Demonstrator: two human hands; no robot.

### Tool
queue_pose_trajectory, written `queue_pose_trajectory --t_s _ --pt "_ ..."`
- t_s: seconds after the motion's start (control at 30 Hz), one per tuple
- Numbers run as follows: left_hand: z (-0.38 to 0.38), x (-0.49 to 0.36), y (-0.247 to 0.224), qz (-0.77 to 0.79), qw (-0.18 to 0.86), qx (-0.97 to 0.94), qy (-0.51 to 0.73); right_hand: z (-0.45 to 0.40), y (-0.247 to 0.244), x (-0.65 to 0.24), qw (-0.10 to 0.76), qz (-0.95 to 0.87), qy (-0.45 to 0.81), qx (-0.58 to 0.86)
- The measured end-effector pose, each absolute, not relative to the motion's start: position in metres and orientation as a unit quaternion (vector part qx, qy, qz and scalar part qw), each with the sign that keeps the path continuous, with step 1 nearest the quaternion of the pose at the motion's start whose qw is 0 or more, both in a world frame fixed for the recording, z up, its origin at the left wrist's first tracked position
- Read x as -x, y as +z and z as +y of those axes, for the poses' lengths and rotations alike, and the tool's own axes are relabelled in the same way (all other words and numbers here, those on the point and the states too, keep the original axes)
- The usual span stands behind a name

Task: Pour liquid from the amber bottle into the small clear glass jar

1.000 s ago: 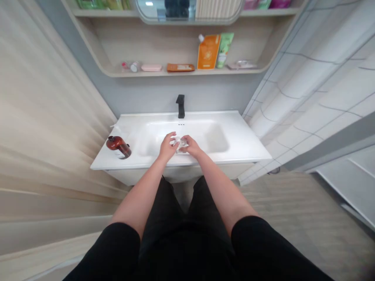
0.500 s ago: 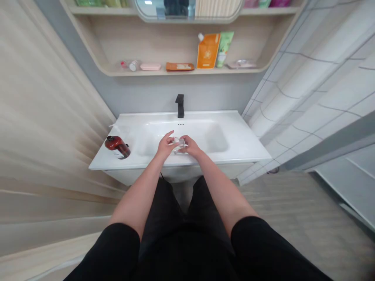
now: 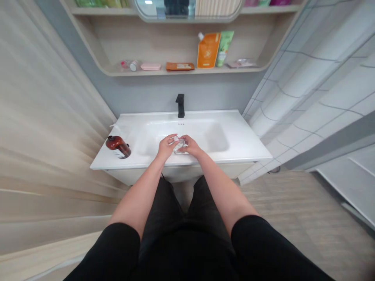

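Note:
A small clear container [image 3: 179, 146] is between my two hands, over the front part of the white sink [image 3: 218, 136]. My left hand [image 3: 166, 146] is closed at its left side, with the fingers by a small white and pinkish cap [image 3: 176, 139]. My right hand [image 3: 190, 146] grips the container from the right, its fingers curled round it. The exact shape of the container is partly hidden by the fingers.
A black faucet [image 3: 181, 106] stands behind the sink. On the counter's left lies a brown bottle [image 3: 118, 147] beside a clear pump bottle. Above, a shelf [image 3: 152, 73] holds an orange pouch [image 3: 208, 50], a green tube [image 3: 224, 48] and small items.
The raised fingers of my left hand have come down towards the cap, which now shows more plainly. My right hand has hardly moved.

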State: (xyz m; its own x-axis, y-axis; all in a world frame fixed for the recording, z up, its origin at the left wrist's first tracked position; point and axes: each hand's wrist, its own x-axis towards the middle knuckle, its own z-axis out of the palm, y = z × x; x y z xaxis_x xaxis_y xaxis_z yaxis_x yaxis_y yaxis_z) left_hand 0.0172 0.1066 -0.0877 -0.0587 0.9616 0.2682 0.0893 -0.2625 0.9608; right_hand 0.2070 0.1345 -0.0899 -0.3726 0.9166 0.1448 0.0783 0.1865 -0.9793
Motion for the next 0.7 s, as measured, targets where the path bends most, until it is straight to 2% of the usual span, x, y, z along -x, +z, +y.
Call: queue_pose_trajectory --t_s 0.3,0.47,0.7 --pt "0.109 -0.015 -0.087 0.441 0.408 -0.589 0.541 0.133 -0.087 -0.209 0.416 -0.652 0.509 0.378" --pt "0.106 -0.018 -0.085 0.466 0.352 -0.604 0.543 0.133 -0.088 -0.206 0.433 -0.633 0.530 0.362" --pt "0.102 -0.018 -0.085 0.479 0.269 -0.614 0.567 0.138 -0.070 -0.245 0.569 -0.516 0.409 0.492"
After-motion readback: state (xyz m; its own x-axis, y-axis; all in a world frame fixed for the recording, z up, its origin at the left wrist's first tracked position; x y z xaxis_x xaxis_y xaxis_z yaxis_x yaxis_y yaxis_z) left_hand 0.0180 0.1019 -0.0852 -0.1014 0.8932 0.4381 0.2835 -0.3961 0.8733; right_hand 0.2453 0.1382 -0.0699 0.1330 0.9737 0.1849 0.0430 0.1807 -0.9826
